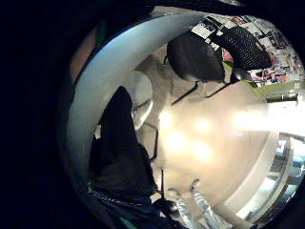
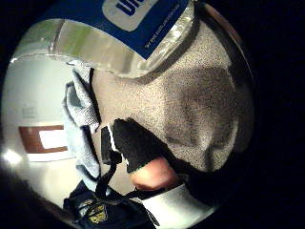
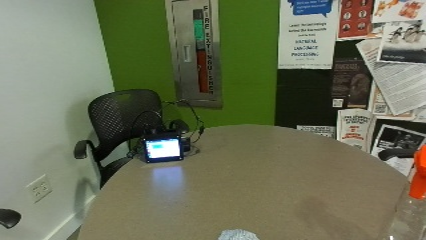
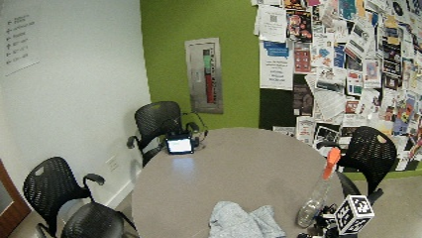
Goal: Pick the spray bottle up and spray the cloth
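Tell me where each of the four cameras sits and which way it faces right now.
Little finger side palm view: beyond the table edge, facing floor and a chair; no hand shows.
Thumb side palm view: beside the spray bottle, over tabletop and cloth; a gloved thumb shows.
Outside view: across the table, facing the green wall; no body shows.
Wide outside view: higher, whole table; hand low by the bottle.
Shared: bottle and cloth in thumb side and wide views.

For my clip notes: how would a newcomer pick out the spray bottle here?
Find the round grey table. At its near edge, beside the crumpled light blue cloth, stands the spray bottle. It is the only clear, upright thing there, topped by an orange trigger head.
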Motion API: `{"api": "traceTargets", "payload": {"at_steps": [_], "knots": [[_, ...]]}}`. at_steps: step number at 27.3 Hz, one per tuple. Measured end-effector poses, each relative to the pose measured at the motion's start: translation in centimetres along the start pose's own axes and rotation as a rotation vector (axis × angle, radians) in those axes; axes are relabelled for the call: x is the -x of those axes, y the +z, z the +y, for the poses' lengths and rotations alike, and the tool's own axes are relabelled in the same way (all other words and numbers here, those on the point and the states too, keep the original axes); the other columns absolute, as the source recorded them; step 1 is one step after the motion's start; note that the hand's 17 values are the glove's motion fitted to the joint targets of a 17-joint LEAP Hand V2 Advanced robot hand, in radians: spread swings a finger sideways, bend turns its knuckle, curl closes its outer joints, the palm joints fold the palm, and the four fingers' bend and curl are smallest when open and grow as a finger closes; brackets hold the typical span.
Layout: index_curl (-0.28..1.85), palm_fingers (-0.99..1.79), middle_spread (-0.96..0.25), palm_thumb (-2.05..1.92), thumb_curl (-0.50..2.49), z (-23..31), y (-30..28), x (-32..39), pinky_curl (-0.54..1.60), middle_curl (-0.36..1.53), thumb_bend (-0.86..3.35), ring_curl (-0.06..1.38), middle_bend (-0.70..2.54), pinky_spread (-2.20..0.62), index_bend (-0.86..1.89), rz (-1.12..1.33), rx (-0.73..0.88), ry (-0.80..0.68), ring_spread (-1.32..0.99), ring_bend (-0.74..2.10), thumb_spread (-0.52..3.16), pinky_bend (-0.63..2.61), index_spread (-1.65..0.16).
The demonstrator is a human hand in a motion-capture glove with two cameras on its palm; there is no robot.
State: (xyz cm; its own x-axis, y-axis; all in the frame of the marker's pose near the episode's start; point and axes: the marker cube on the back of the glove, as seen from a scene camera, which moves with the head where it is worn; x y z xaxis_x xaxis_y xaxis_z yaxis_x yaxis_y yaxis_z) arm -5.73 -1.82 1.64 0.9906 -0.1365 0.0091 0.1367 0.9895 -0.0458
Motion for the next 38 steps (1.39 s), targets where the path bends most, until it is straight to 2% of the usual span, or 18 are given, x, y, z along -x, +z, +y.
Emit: {"api": "traceTargets", "payload": {"at_steps": [11,20,25,28,33,38], "knots": [[0.32,0.3,-0.02,0.22,0.25,0.7,-1.1,-3.4,0.23,0.28,-0.02,0.16,0.21,0.26,0.29,-0.031,-0.073,0.053,0.0,0.18,1.01,0.16,-0.35],[0.34,0.3,-0.03,0.25,0.27,-0.9,-1.5,-1.5,0.24,0.3,-0.02,0.18,0.2,0.26,0.27,-0.019,-0.049,-0.002,0.0,0.19,1.07,0.17,-0.34],[0.31,0.28,-0.02,0.25,0.27,-1.9,-1.9,-1.0,0.26,0.3,-0.02,0.2,0.2,0.27,0.14,-0.098,-0.063,-0.022,0.02,0.22,1.07,0.22,-0.34],[0.29,0.28,-0.01,0.27,0.28,-3.1,-3.8,-2.0,0.27,0.31,-0.02,0.21,0.21,0.28,0.12,-0.226,-0.14,-0.03,0.02,0.23,1.06,0.24,-0.35],[0.26,0.26,-0.01,0.3,0.29,-4.6,-10.4,-0.6,0.3,0.32,-0.01,0.22,0.2,0.29,0.1,-0.358,-0.275,-0.042,0.04,0.25,1.03,0.29,-0.37],[0.25,0.27,0.01,0.34,0.3,-6.2,-13.5,1.6,0.32,0.31,-0.01,0.23,0.19,0.31,0.12,-0.431,-0.265,-0.099,0.08,0.26,1.01,0.34,-0.38]]}}
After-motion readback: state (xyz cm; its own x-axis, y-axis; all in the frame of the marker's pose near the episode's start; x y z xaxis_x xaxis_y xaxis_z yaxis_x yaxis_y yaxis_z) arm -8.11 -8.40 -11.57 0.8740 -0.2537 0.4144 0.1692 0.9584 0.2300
